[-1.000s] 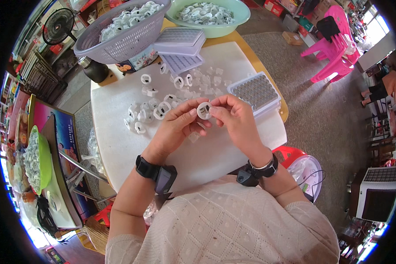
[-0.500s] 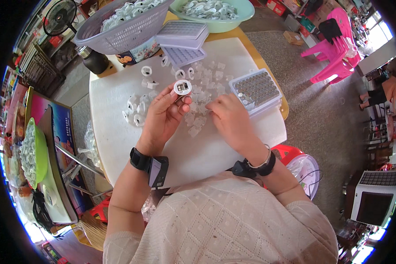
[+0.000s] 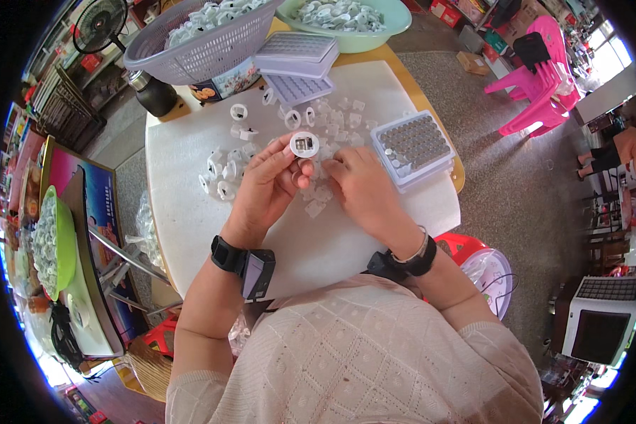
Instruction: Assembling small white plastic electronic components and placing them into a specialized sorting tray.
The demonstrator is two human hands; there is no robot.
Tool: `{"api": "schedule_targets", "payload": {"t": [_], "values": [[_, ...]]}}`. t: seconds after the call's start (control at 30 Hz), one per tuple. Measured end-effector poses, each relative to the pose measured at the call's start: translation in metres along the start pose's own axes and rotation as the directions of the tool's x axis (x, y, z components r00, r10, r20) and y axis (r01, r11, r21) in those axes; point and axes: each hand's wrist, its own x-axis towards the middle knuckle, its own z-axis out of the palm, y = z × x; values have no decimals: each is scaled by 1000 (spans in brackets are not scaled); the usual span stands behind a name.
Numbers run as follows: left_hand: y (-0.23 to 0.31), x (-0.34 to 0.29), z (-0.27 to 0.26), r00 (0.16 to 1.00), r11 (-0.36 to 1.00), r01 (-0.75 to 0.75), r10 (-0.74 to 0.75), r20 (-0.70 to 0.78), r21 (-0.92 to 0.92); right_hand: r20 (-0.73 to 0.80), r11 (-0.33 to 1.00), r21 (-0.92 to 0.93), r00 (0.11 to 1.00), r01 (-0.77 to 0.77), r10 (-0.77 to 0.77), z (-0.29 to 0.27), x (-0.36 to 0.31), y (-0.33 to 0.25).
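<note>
Between the thumb and fingers of my left hand (image 3: 268, 180) is a round white plastic piece (image 3: 304, 145), its face turned up, with a small rectangular opening showing dark and metallic parts. My right hand (image 3: 364, 187) is just to the right, its fingers curled together low over the small clear plastic pieces (image 3: 316, 205); whatever they pinch is hidden. More clear pieces lie scattered beyond both hands. Left of my left hand sits a loose group of similar round white pieces (image 3: 232, 170). A tray of small round grey discs (image 3: 415, 145) stands right of my right hand.
Stacked pale plastic trays (image 3: 295, 53) stand at the table's far side, near a grey basket (image 3: 198, 53) and a green basin (image 3: 346, 39), both full of white pieces. A dark bottle (image 3: 152, 95) is at the far left corner. Pink chairs (image 3: 544, 78) stand off to the right.
My left hand has moved slightly right with the round white piece. My right hand has shifted a little left, so the two hands are closer together.
</note>
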Motion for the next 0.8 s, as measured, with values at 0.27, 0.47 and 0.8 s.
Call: {"api": "schedule_targets", "payload": {"t": [0.27,0.47,0.8], "values": [[1,-1,5,998,1000,8,-6,-57,22,44,985,123,992,-120,116,0,-7,8],[-1,0,2,999,999,27,-25,-46,24,105,996,72,994,-49,41,-4,-2,2],[0,-1,5,997,998,48,-46,-69,33,99,861,396,948,-317,303,-28,-17,4]]}}
